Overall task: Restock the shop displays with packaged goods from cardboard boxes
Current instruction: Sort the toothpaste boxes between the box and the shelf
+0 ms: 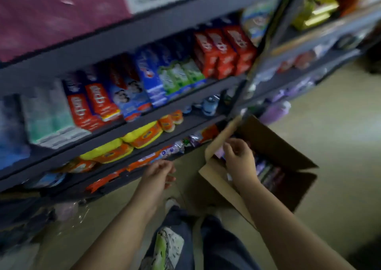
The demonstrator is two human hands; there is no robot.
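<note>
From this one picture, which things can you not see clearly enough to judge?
- Head view: the packs in the cardboard box are dark, partly behind the right hand; count and kind unclear.
- Whether the right hand holds anything: its fingers are blurred.
- Labels on the toothpaste boxes: motion blur.
- The top shelf goods: cut off by the edge.

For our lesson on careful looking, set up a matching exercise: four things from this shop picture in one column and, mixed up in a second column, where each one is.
Things
1. cardboard box
2. right hand
3. yellow packs
4. red cartons

Places
A. right end of the toothpaste shelf
B. on the floor beside the shelves
C. reaching into the open box
D. on the shelf below the toothpaste

Pairs: 1-B, 2-C, 3-D, 4-A
</note>
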